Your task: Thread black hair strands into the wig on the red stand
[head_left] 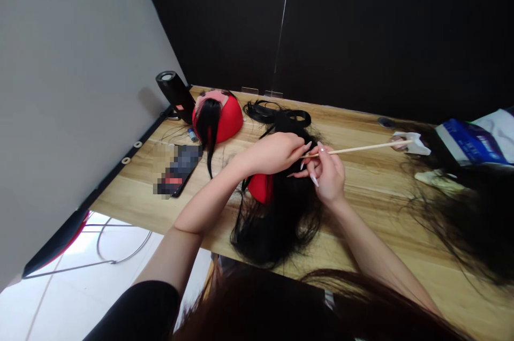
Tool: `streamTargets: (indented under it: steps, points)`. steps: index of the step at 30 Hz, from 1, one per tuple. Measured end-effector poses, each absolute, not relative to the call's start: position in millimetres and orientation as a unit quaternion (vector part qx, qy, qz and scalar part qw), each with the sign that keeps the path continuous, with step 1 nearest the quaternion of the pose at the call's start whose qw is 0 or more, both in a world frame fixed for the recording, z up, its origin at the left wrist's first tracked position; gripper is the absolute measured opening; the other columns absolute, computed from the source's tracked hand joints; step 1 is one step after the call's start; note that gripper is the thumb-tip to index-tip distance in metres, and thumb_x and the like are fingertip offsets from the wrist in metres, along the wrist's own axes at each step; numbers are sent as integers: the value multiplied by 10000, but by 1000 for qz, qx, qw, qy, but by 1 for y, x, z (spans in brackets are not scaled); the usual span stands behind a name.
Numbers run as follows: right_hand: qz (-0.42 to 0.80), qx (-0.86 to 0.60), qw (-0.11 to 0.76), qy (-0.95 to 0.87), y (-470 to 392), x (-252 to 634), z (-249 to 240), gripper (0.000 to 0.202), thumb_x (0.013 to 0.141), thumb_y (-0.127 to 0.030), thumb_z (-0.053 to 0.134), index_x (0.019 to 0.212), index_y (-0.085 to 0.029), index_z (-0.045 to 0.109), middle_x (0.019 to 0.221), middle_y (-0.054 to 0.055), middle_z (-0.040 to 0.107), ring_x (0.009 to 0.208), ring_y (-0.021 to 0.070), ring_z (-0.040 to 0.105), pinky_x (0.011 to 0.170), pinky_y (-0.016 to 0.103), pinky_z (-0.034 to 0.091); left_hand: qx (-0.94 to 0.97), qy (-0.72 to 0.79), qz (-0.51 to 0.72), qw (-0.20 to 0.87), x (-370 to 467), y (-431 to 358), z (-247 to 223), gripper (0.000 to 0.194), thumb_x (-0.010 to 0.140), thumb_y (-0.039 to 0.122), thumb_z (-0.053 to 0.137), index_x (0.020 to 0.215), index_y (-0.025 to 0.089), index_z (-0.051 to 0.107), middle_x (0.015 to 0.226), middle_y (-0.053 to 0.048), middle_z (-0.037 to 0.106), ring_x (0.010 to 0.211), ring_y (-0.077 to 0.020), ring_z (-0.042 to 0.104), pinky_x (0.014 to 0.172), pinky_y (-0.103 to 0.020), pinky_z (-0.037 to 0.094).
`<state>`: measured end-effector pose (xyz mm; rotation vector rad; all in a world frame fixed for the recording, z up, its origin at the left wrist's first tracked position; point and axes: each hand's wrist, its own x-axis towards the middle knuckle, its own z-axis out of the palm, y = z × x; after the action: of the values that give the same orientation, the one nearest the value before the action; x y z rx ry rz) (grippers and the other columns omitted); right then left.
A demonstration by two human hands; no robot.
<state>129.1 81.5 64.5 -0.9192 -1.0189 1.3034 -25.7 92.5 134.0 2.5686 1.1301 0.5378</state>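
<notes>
Black hair (277,228) is spread over a red dome-shaped head form (260,189) near the front of the wooden table. Over it, my right hand (327,175) grips a long thin wooden stick (361,148), its fingers closed round the shaft. The stick's narrow end points left, toward the fingertips of my left hand (281,151). That hand rests above the hair with its fingers pressed together. What it pinches is hidden by the hand itself. Looped strands of black hair (297,117) lie just behind.
A second red head form (231,119) with a pink cap and a black lock stands at the back left. Beside it are a black cylindrical speaker (176,96) and a phone (187,167). At right lie a blue-and-white packet (469,143), white tissue (420,144) and loose black hair (477,218).
</notes>
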Motion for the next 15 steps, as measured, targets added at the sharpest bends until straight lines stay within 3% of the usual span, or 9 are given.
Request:
streamTargets:
  steps: [15]
  points:
    - [550, -373, 609, -433, 83, 129, 60, 333, 777, -503, 680, 735, -191, 572, 558, -44, 608, 326, 34, 402, 383, 204, 543, 869, 445, 176, 123, -22, 86, 118, 431, 1001, 318, 317, 765, 132, 627, 807, -68, 676, 698, -154, 586, 635, -274, 360]
